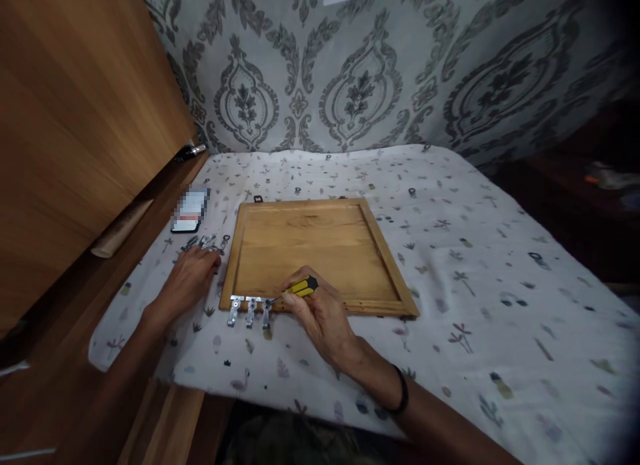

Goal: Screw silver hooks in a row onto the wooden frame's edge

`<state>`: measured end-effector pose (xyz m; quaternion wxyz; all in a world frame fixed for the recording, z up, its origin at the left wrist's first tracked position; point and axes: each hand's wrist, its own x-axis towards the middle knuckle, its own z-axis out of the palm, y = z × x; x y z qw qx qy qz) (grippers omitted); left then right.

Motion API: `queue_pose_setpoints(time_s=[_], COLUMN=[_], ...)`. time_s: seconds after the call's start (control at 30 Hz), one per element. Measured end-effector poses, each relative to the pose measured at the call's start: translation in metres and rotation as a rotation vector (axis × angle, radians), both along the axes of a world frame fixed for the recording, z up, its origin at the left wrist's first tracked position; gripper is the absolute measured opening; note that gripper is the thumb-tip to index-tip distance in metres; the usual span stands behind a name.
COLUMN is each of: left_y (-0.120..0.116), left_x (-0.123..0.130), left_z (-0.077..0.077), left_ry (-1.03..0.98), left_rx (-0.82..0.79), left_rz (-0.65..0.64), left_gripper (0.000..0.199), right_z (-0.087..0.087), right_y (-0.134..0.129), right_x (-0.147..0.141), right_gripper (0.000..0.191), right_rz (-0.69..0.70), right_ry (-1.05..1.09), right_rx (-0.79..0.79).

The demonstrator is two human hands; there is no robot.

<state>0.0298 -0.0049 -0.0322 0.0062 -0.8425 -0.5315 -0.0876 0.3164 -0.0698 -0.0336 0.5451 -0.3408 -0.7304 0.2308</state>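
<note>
My right hand (323, 313) is closed on a screwdriver (303, 287) with a yellow and black handle. Its tip points left, at the rightmost of three metal hinges (251, 309) along the near edge of a framed wooden panel (300, 245). The hinges sit side by side near the panel's near left corner and stick out past its edge. To the left of the panel, my left hand (193, 278) rests with bent fingers at a small pile of metal parts (205, 241). Whether its fingertips hold a part is hidden.
The panel lies on a white patterned cloth (475, 305). A phone (191, 210) lies at the far left of the cloth. Wooden furniture (85, 118) rises on the left, with a rolled piece (121, 229) on its ledge. A patterned wall (310, 71) stands behind.
</note>
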Motion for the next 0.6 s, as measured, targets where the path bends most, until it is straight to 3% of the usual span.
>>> queue_pose_setpoints(time_s=[0.2,0.43,0.6], left_y=[0.007,-0.003,-0.02], left_x=[-0.001,0.004,0.012], left_z=[0.004,0.012,0.022], left_ry=[0.009,-0.044,-0.251], left_rx=[-0.036,-0.012,0.01], left_rz=[-0.01,0.028,0.055], left_gripper=[0.02,0.018,0.02], right_z=[0.001,0.002,0.0], right_y=[-0.001,-0.001,0.0], right_x=[0.0,0.001,0.0], right_gripper=[0.028,0.026,0.027], right_rz=[-0.014,-0.01,-0.014], right_ry=[-0.013,-0.021,-0.018], right_rx=[0.014,0.012,0.018])
